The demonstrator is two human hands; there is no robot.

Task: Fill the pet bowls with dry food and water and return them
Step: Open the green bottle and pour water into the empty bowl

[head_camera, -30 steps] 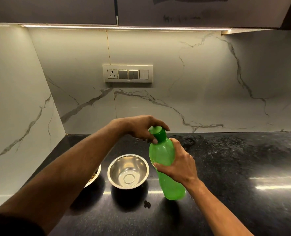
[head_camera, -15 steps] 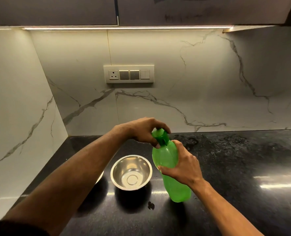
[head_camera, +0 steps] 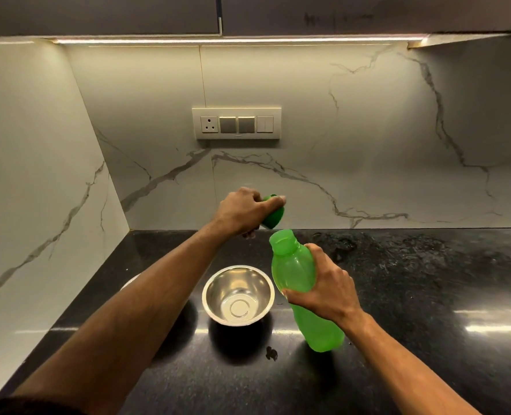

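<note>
A green plastic bottle (head_camera: 296, 271) leans left over the black counter (head_camera: 413, 295), its mouth uncovered. My right hand (head_camera: 326, 286) grips the bottle around its middle. My left hand (head_camera: 245, 212) holds the green cap (head_camera: 273, 218) just above and left of the bottle's mouth. An empty steel bowl (head_camera: 238, 295) sits on the counter directly left of the bottle. A second steel bowl (head_camera: 128, 283) lies further left; my left forearm hides all but a sliver of its rim.
White marble walls close off the counter at the back and left. A switch panel with a socket (head_camera: 236, 123) is on the back wall. Dark cabinets hang overhead. A small dark spot (head_camera: 271, 353) marks the counter in front of the bowl.
The cap has come off the bottle: my left hand lifted it up and away from the mouth. The bottle stays tilted in my right hand.
</note>
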